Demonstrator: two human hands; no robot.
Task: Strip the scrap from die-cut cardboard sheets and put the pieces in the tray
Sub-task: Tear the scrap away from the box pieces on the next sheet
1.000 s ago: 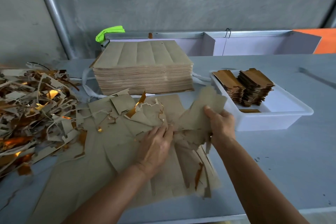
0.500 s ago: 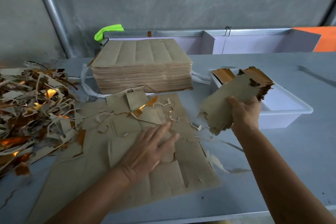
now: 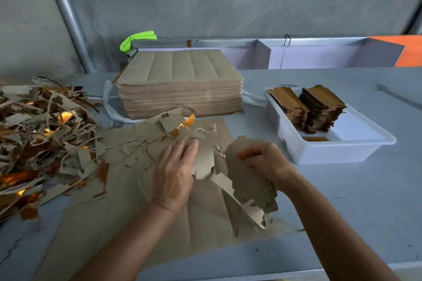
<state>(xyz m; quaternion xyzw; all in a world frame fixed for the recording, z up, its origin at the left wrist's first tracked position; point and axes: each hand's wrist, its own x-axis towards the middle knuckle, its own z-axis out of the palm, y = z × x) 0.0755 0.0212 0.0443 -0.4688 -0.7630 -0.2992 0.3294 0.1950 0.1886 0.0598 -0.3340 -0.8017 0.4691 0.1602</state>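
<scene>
My right hand (image 3: 265, 162) is curled round a bundle of stripped pieces (image 3: 249, 180), holding them just above the counter (image 3: 365, 201). My left hand (image 3: 175, 171) lies beside it, fingers bent over the torn sheets (image 3: 205, 219), gripping a loose flap there. I judge this lot nearly freed but not yet in the tray (image 3: 342, 155), which sits just beyond my right hand with two stacks of finished pieces (image 3: 319, 109) inside. Well beyond my left hand a thick stack of uncut sheets (image 3: 180, 84) waits, so most of the work remains. Out past my left hand lies the scrap heap (image 3: 43, 134). Ragged scrap clinging round the bundle could snag it.
</scene>
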